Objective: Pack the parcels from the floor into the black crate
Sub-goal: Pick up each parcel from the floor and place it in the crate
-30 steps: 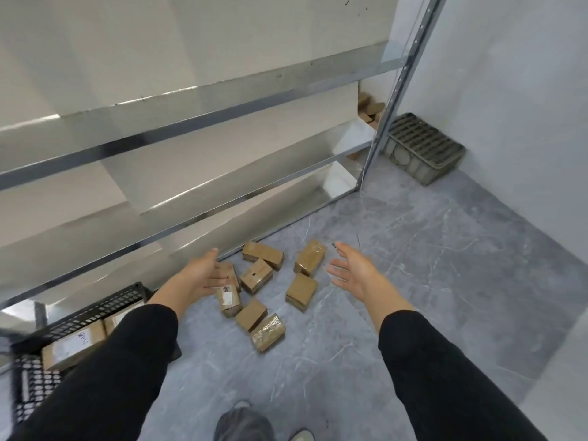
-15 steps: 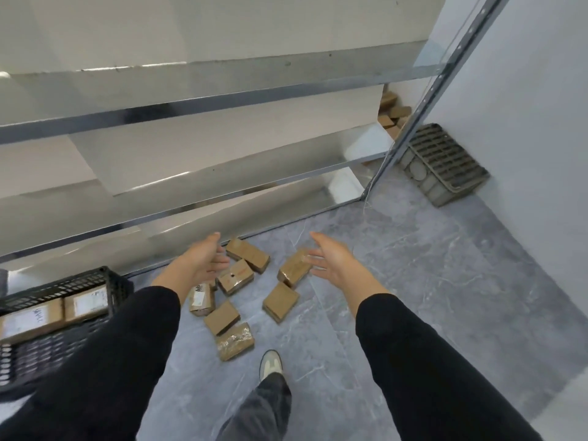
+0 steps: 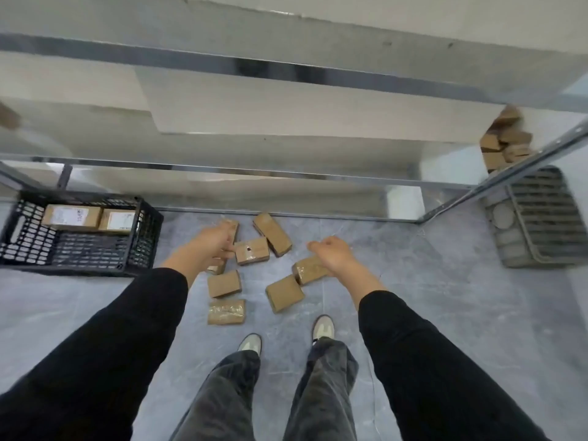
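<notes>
Several brown parcels lie on the grey floor in front of me, among them a long one, a taped one, a plain one and a shiny wrapped one. My left hand hangs low over the left of the cluster, fingers spread beside the taped parcel and partly hiding two others. My right hand reaches down over the end of another wrapped parcel, fingers loose; a grip does not show. The black crate stands on the floor at the left with two labelled parcels inside.
A metal shelving rack runs across just behind the parcels, its corner post at the right. A grey crate lies upturned by the wall, with more brown boxes behind the post. My feet stand near the closest parcels.
I have bent forward and the view now looks steeply down. Both hands have dropped from above the parcels to right over them. The crate now shows more fully at the left.
</notes>
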